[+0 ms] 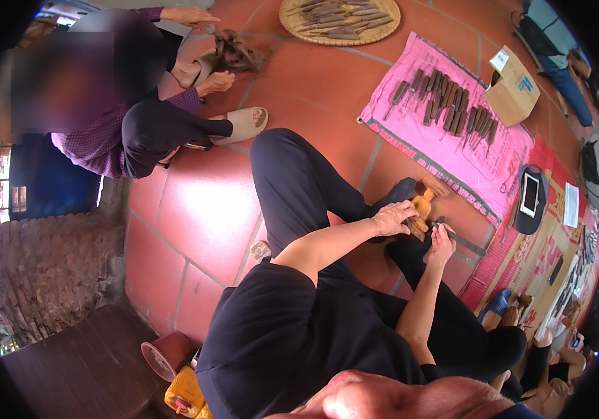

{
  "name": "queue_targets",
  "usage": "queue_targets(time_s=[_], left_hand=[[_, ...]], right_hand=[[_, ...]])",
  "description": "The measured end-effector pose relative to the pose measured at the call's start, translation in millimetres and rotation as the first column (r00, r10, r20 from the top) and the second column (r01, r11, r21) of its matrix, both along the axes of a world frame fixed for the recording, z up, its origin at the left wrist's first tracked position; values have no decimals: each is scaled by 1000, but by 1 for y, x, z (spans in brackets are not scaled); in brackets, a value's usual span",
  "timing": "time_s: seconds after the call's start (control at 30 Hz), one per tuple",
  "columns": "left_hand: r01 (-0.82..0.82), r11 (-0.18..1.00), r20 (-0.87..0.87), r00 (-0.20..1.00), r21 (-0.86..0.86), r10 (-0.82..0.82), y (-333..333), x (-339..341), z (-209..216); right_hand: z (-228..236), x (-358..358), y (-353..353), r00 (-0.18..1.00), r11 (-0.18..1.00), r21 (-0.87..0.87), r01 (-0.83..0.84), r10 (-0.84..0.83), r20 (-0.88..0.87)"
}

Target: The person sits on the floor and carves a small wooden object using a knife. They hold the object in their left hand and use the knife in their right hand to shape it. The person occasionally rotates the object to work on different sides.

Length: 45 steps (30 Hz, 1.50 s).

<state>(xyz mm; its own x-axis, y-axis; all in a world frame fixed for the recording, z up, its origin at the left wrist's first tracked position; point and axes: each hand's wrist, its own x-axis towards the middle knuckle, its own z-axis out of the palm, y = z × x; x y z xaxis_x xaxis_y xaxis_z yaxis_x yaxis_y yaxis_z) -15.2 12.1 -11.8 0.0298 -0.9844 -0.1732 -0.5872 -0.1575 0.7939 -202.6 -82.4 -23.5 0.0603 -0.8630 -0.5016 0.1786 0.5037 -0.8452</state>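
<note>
A small carved figure of yellowish wood stands between my feet on the tiled floor. My left hand is closed around its left side, with the fingers curled against it. Close by on the right, my right hand pinches a thin, light-coloured stick-like tool; its working end is too small to make out. A long, dark, flat bar extends to the right behind the right hand. Whether the hand touches it I cannot tell.
Many wooden-handled carving tools lie on a pink sack beyond my feet. A cardboard box stands at its right. More tools fill a round woven tray. Another person squats at the left. A phone rests on a dark cap.
</note>
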Motion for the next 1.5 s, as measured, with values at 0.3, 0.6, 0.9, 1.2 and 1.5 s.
queue_targets(time_s=[0.3, 0.6, 0.9, 1.2, 1.5], left_hand=[[-21, 1000, -32, 999, 10, 21, -3, -3, 5], [-2, 1000, 4, 1000, 6, 2, 11, 1, 1], [-22, 972, -20, 1000, -233, 18, -1, 6, -10], [64, 988, -61, 995, -142, -73, -16, -8, -1], [70, 996, -56, 996, -61, -73, -1, 3, 3]], right_hand=[[-8, -12, -4, 998, 999, -24, -25, 23, -65], [-8, -10, 15, 993, 998, 6, -58, 59, -100], [-29, -10, 10, 1000, 999, -51, 8, -7, 21], [4, -10, 11, 988, 991, 19, 133, -131, -83], [5, 8, 26, 948, 998, -52, 27, -42, -315]])
